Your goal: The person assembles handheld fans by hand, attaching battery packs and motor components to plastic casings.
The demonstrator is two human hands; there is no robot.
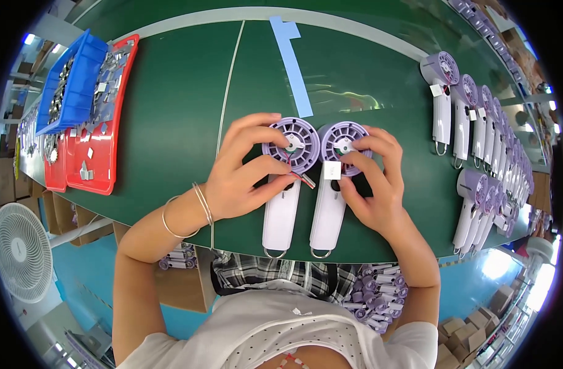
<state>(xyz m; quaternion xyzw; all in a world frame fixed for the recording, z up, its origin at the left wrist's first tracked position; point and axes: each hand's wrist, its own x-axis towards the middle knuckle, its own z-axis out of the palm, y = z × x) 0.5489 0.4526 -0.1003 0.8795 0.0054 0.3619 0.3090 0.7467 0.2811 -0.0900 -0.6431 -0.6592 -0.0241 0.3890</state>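
Note:
Two handheld fans lie side by side on the green table, with round purple heads, white handles and metal loops at their near ends. My left hand is at the left fan: the upper fingers rest on its head, while thumb and index finger close on thin wires below the hub. My right hand is closed around the head of the right fan, fingertips at its hub and thumb near the top of the handle. A small white square piece sits where that head meets the handle.
A blue bin of small metal parts stands on a red tray at the left. Rows of similar fans line the right side. A pale blue strip lies beyond my hands. Below the table's edge are more fans.

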